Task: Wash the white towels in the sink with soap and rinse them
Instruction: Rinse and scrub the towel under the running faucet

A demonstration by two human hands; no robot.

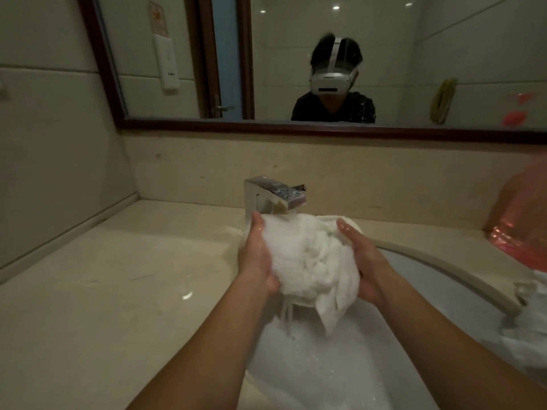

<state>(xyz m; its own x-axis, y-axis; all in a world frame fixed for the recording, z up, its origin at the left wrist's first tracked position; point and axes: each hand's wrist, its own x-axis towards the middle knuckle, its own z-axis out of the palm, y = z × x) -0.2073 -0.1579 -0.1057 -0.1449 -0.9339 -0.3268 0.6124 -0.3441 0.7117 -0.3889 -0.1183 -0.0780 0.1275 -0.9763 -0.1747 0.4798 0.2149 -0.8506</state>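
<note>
Water ran off into the white sink [399, 291] below. Above it, the left hand [257, 255] and right hand [359, 261] cupped a bunched, sodden white towel [307, 261] between them, fingers curled round its sides, right under the chrome faucet [273, 195]. Beyond, on the table [103, 276], stood a red plastic bag [521, 220].

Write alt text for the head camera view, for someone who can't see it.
Two hands, left hand and right hand, squeeze a bunched white towel under a chrome faucet, water dripping into the white sink. A mirror hangs above the beige counter.
</note>
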